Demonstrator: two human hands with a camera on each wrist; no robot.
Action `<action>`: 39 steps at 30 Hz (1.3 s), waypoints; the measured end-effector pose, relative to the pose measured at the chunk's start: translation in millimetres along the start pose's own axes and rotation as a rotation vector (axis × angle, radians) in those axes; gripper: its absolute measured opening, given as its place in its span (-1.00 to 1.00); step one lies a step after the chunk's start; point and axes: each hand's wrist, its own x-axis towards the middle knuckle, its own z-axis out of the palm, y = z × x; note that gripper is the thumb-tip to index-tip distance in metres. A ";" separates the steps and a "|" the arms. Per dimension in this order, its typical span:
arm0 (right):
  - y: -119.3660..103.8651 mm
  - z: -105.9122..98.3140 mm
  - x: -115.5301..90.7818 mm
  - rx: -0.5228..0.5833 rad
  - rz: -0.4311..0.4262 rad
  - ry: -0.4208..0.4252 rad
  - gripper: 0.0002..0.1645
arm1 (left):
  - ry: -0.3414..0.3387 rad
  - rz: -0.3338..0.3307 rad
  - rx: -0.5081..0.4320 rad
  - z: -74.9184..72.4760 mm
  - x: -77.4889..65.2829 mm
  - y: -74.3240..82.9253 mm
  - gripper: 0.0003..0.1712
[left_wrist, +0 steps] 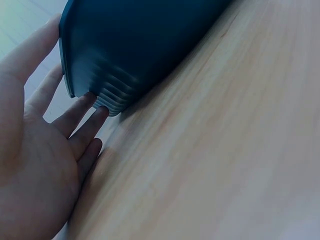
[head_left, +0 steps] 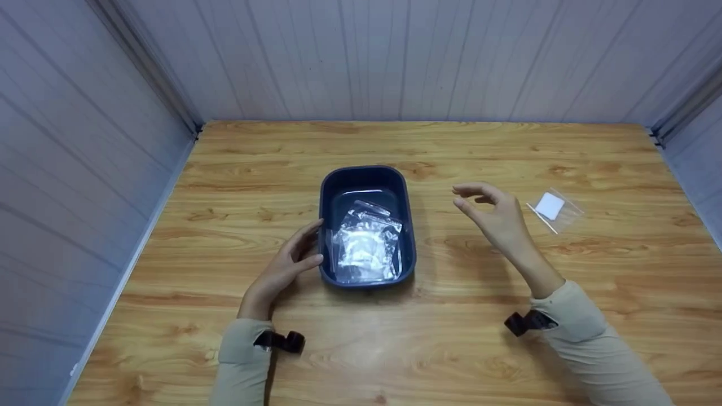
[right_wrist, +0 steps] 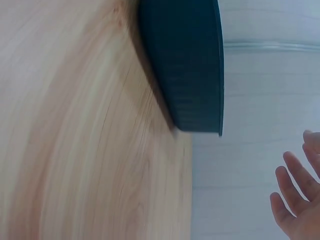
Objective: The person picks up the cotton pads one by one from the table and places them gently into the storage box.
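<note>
A dark blue plastic bin stands on the wooden table, with several clear zip bags lying inside it. My left hand touches the bin's left side with spread fingers. In the left wrist view the fingertips of the left hand rest against the bin's outer wall. Between the bin and a small bag on the right, my right hand is raised above the table with nothing in it. Its fingers are loosely bent and parted, also in the right wrist view, where the right hand is partly cut off.
To the right lies a clear zip bag with a white square piece in or on it. A thin white strip runs along its left edge. Pale panel walls close off the table's back and sides.
</note>
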 end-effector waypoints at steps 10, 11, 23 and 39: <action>-2.2 -30.2 -9.8 -0.081 0.034 0.019 -0.68 | 0.001 0.010 -0.004 1.9 2.0 -0.2 -0.23; -0.9 -33.2 -10.5 -0.091 0.039 0.021 -0.68 | 0.005 0.007 -0.002 1.9 2.1 -0.5 -0.23; 33.0 -67.6 -15.4 -0.147 0.032 0.064 -0.62 | 0.012 0.002 -0.001 1.5 2.5 -0.8 -0.21; 48.6 -94.1 -18.0 -0.163 0.077 0.070 -0.63 | 0.004 -0.001 -0.009 2.0 1.2 0.8 -0.22</action>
